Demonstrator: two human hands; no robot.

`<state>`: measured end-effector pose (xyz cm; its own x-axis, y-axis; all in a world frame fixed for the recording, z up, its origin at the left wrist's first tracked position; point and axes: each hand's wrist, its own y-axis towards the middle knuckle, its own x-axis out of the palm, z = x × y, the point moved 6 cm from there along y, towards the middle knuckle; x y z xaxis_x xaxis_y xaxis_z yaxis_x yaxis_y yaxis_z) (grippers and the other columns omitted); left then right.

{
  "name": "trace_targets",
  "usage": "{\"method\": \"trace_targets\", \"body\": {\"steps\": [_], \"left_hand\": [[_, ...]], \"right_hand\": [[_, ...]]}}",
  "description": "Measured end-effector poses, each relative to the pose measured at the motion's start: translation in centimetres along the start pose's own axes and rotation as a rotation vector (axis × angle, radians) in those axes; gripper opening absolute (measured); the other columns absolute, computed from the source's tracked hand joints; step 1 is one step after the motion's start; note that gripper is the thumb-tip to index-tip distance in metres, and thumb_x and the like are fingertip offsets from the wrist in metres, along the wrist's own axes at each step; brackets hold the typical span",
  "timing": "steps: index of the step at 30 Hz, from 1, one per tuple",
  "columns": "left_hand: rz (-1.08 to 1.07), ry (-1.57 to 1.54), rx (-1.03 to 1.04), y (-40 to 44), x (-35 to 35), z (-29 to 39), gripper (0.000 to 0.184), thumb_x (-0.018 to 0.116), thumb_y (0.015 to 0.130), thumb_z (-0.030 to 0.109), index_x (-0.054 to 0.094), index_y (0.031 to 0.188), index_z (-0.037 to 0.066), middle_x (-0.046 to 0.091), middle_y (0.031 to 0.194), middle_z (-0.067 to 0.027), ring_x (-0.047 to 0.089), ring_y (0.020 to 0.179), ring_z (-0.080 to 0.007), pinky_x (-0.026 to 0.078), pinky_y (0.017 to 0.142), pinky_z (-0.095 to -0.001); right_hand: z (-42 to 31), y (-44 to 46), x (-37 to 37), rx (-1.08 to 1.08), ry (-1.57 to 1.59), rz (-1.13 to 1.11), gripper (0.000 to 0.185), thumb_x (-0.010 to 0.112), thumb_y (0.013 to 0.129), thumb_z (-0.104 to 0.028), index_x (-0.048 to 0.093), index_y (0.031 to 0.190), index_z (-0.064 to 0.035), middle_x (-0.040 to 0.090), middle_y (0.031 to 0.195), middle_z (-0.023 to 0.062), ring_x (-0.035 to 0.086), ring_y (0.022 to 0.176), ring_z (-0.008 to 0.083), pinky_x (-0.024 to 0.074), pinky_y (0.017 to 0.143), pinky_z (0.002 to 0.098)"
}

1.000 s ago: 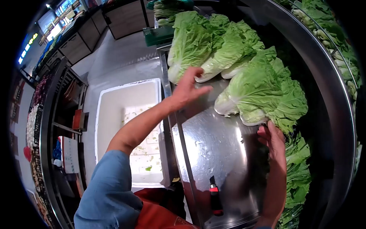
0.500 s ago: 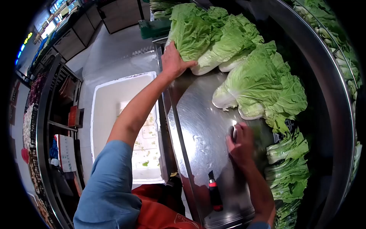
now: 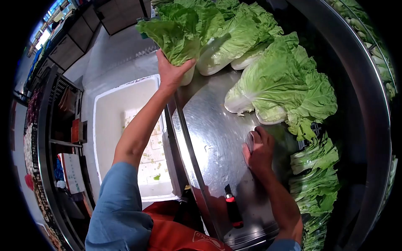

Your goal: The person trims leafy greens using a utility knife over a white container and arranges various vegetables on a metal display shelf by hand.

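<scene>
My left hand is wrapped around the side of a napa cabbage at the counter's far left edge, thumb near its white base. My right hand is curled low over the steel counter; a small dark thing shows between thumb and fingers, too unclear to name. Beyond it lie more napa cabbages, white bases facing me. A black and red utility knife lies on the steel near the front, blade pointing away from me.
A white foam box with leaf scraps inside stands left of the counter. Leafy green bundles line the right side, beneath a curved metal rail. Shelving with goods stands at far left.
My left hand has shifted left with the cabbage, which now stands apart from its neighbour and leans over the counter's edge. My right hand has barely moved; the view has shifted slightly.
</scene>
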<state>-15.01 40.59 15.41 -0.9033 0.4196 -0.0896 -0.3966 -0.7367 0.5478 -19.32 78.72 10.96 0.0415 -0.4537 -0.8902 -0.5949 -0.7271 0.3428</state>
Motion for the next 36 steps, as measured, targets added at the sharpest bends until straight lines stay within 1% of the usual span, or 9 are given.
{"method": "trace_targets", "body": {"steps": [7,10,16,24,27,30,32,34,36], "left_hand": [[-0.319,0.076,0.141,-2.0,6.9,4.7,0.107,0.09,0.06,0.045,0.037,0.141,-0.002,0.048,0.13,-0.0232,0.051,0.121,-0.0366,0.043,0.104,-0.0442],[-0.438,0.353,0.206,-3.3,11.4,3.4,0.11,0.089,0.061,0.05,0.037,0.145,0.0,0.046,0.126,-0.0239,0.047,0.119,-0.0405,0.042,0.104,-0.046],[-0.486,0.346,0.364,-2.9,11.2,4.0,0.115,0.081,0.064,0.069,0.04,0.143,-0.003,0.047,0.123,-0.0255,0.048,0.115,-0.0411,0.043,0.102,-0.0464],[-0.599,0.417,0.377,-2.6,12.0,3.5,0.112,0.072,0.073,0.073,0.037,0.146,-0.005,0.048,0.124,-0.0263,0.045,0.121,-0.0408,0.04,0.102,-0.0466],[-0.674,0.248,0.402,-1.9,10.6,3.1,0.101,0.076,0.075,0.065,0.042,0.141,-0.005,0.046,0.128,-0.0268,0.049,0.118,-0.0394,0.044,0.099,-0.0465],[-0.443,-0.005,0.156,2.3,5.6,3.0,0.092,0.076,0.08,0.059,0.045,0.137,-0.007,0.047,0.128,-0.0257,0.051,0.118,-0.0341,0.046,0.097,-0.0424],[-0.153,0.158,0.186,6.9,1.7,-0.1,0.084,0.077,0.082,0.054,0.049,0.132,-0.007,0.05,0.125,-0.0245,0.053,0.116,-0.033,0.047,0.094,-0.0391],[0.016,0.546,0.19,11.1,-1.4,-3.6,0.097,0.079,0.076,0.061,0.046,0.136,-0.009,0.053,0.125,-0.0252,0.053,0.118,-0.0369,0.044,0.101,-0.0439],[-0.052,0.658,0.064,14.0,-2.4,-5.7,0.115,0.081,0.066,0.069,0.041,0.141,-0.007,0.05,0.135,-0.0277,0.049,0.128,-0.0382,0.041,0.108,-0.0451]], "right_hand": [[0.0,-0.1,0.5,0.002,-0.01,0.016,0.053,0.083,0.069,-0.017,0.06,0.115,-0.0033,0.053,0.13,0.0182,0.049,0.119,0.0379,0.0396,0.102,0.0488],[0.0,-0.1,0.5,-0.021,-0.016,0.029,0.053,0.082,0.069,-0.017,0.059,0.115,-0.003,0.053,0.13,0.0188,0.049,0.119,0.0382,0.0396,0.102,0.049],[0.0,-0.1,0.5,-0.009,-0.012,0.01,0.053,0.081,0.071,-0.018,0.059,0.117,-0.0008,0.052,0.131,0.0193,0.049,0.119,0.0387,0.0381,0.103,0.0492],[-0.2,-0.2,0.6,-0.017,-0.03,0.001,0.054,0.08,0.073,-0.017,0.058,0.119,0.0002,0.052,0.132,0.0194,0.048,0.119,0.0394,0.038,0.103,0.0495],[0.2,-0.4,0.5,-0.008,-0.015,-0.002,0.054,0.079,0.074,-0.017,0.058,0.12,0.0004,0.051,0.133,0.0201,0.048,0.12,0.0403,0.0381,0.103,0.0503],[0.4,-0.3,0.8,-0.015,0.013,-0.021,0.055,0.078,0.075,-0.017,0.055,0.122,0.0001,0.049,0.134,0.0211,0.047,0.119,0.0412,0.0381,0.103,0.0518],[0.5,-0.3,0.9,-0.019,0.036,-0.022,0.056,0.078,0.076,-0.017,0.054,0.124,-0.0001,0.049,0.135,0.0219,0.047,0.119,0.0418,0.0383,0.102,0.0525],[0.4,-0.3,1.2,-0.004,0.05,-0.031,0.057,0.077,0.076,-0.016,0.051,0.125,-0.001,0.048,0.135,0.0225,0.047,0.119,0.0429,0.0378,0.102,0.0542],[0.3,-0.1,0.8,-0.01,0.059,-0.036,0.057,0.077,0.076,-0.016,0.051,0.125,-0.0015,0.048,0.134,0.0225,0.047,0.119,0.0435,0.0374,0.102,0.0548]]}}
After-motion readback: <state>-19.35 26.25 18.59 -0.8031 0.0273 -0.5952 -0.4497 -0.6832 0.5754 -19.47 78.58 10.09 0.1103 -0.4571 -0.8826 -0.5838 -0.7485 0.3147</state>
